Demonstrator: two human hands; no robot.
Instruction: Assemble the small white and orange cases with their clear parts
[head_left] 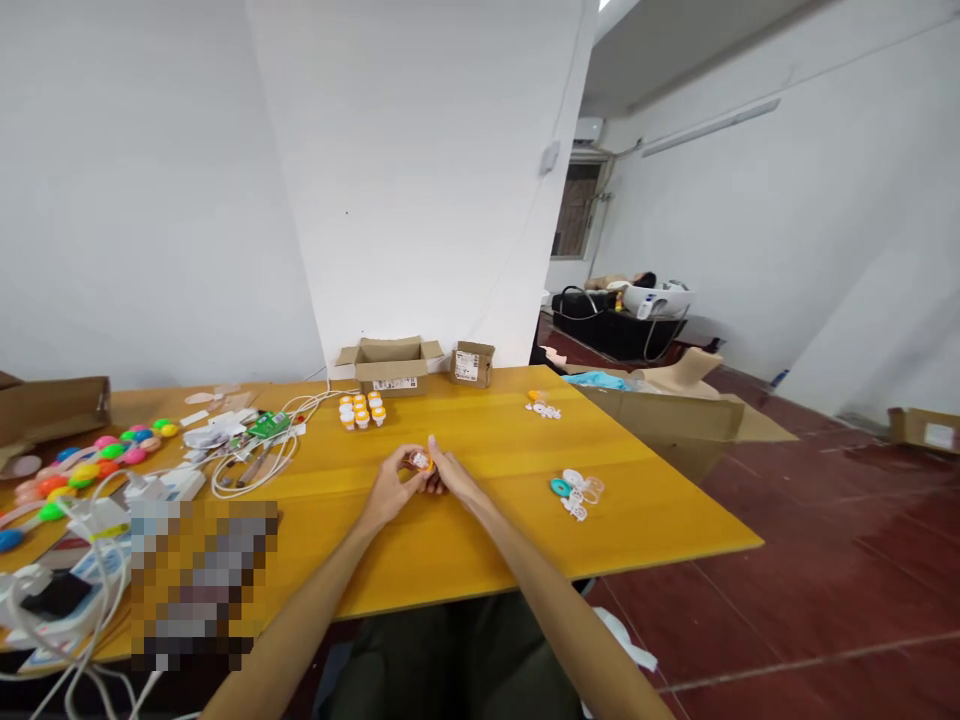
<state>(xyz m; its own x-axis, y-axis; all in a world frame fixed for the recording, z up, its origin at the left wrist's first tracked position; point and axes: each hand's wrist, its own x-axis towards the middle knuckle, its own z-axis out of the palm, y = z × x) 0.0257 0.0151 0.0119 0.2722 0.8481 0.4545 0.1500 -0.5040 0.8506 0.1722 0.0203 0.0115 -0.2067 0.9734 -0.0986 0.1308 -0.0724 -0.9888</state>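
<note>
Over the middle of the yellow table (660,520), both my hands meet around one small orange and white piece (420,461). My left hand (391,487) pinches it from the left with curled fingers. My right hand (448,474) grips it from the right, one finger pointing up. Beyond the hands stands a cluster of several small orange and white pieces (361,409). To the right lie a teal piece with clear plastic bits (574,491), and farther back another small pile (541,404).
An open cardboard box (390,364) and a smaller box (472,362) stand at the table's far edge by the wall. White cables (255,460), coloured round pieces (97,460) and clutter fill the left side. A large open carton (675,410) sits on the red floor to the right.
</note>
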